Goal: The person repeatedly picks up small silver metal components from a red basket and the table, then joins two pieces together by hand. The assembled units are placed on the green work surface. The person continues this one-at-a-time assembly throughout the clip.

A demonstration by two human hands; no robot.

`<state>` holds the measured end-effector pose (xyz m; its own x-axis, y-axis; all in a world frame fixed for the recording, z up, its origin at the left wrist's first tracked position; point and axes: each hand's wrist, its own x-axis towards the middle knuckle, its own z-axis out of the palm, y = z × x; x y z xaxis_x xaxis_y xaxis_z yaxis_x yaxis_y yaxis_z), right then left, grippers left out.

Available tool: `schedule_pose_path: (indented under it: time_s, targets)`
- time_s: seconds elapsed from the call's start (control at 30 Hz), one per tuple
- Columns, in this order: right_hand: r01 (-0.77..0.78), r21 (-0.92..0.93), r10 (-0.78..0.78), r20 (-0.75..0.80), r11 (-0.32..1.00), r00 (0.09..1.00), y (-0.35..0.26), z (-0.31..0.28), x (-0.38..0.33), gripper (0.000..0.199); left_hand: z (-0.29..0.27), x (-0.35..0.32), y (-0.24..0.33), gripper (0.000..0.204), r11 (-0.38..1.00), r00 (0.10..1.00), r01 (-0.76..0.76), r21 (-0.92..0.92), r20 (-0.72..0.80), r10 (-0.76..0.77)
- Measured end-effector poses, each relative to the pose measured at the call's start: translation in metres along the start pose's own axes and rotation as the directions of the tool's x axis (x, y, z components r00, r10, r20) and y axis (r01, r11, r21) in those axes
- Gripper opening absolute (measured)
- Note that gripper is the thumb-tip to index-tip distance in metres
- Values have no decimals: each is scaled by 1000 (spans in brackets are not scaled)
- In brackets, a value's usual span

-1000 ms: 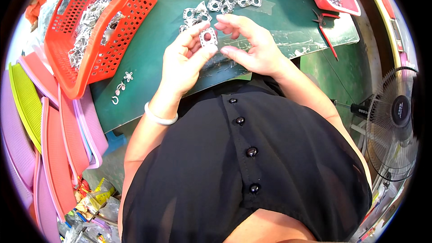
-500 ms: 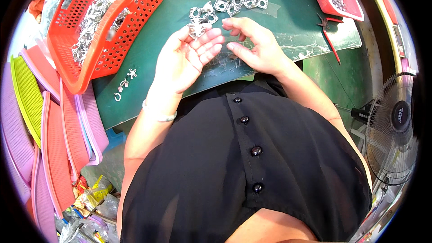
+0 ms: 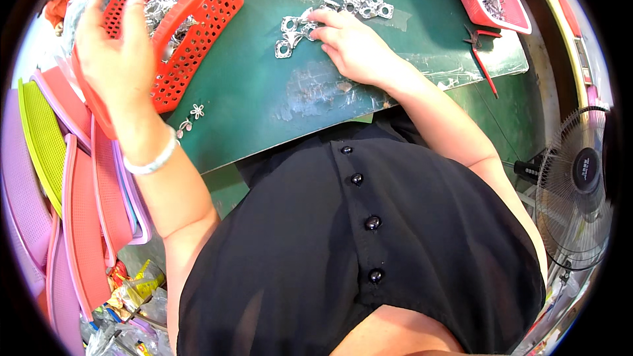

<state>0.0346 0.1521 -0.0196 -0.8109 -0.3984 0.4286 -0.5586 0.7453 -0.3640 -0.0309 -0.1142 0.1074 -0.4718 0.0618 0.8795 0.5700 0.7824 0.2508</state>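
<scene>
My left hand point(image 3: 122, 59) is raised over the near side of the red perforated basket point(image 3: 204, 39), fingers spread and nothing visible in them. Tangled silver metal pieces point(image 3: 168, 3) fill the basket. On the green table, my right hand point(image 3: 356, 46) reaches into a loose row of flat silver metal ornaments point(image 3: 359, 3) with ring-like openings. Its fingertips are apart and touch the ornaments at the row's near left part, partly covering them. One ornament point(image 3: 283, 49) lies just left of these fingers.
Small flower-shaped metal pieces point(image 3: 197, 111) lie near the table's left edge. Red-handled pliers point(image 3: 484, 59) rest at the right edge, below a pink basket point(image 3: 521, 23) of metal pieces. Coloured plastic baskets point(image 3: 86, 224) are stacked at left. A fan point(image 3: 577, 184) stands at right.
My left hand has moved from the middle to the left, over the red basket; the silver ornament it held is no longer visible in it. My right hand has moved forward onto the ornaments.
</scene>
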Motion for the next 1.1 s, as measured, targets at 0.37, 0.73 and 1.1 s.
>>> schedule_pose_path:
  time_s: [0.37, 0.73, 1.1]
  targets:
    - [36, 190, -36, -3, 981, 999, -1, -7, -16, 19, 35, -114, 75, 31, 332, 344, 913, -236, 883, -318]
    - [136, 360, -78, -170, 923, 982, -26, -16, -32, 20, 50, -132, 78, 27, -160, 200, 964, -211, 976, -83]
    - [-316, 919, 402, 204, 235, 893, -30, -13, -36, 33, 57, -154, 93, 30, 507, 658, 662, -552, 752, -41]
